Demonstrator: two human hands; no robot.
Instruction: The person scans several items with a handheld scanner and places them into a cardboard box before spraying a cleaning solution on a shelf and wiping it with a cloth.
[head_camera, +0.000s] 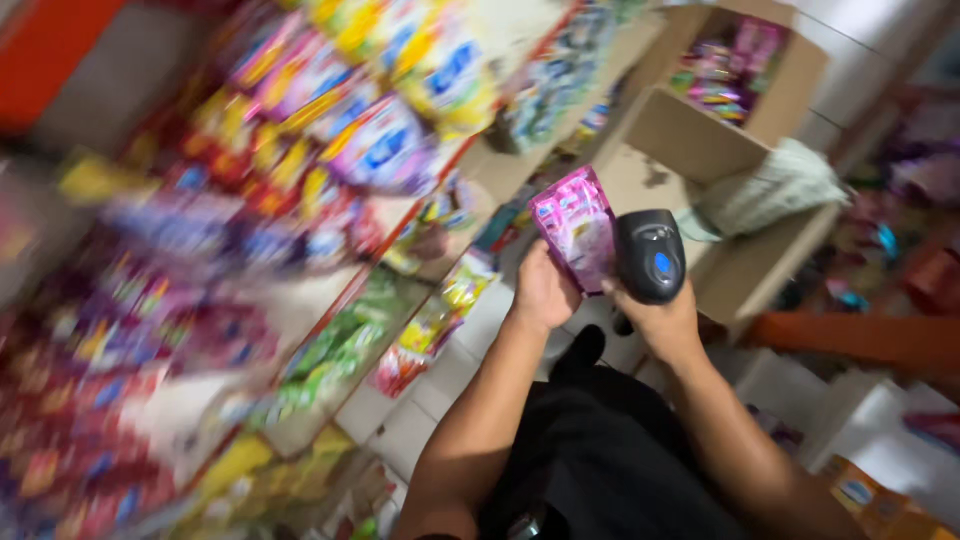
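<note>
While our left hand (543, 292) pinches the soft, light pink pouch (574, 228) by its lower edge, our right hand (662, 318) grips the scanner (650, 256) just beside the pouch, fingers closed.

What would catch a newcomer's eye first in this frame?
At centre, the left hand holds up a pink pouch, and right beside it the right hand grips a black handheld scanner with a blue button. To the left, blurred shelves packed with brightly coloured packets fill much of the view. Behind the hands, at upper right, stand open cardboard boxes, one with a pale cloth draped over it.
</note>
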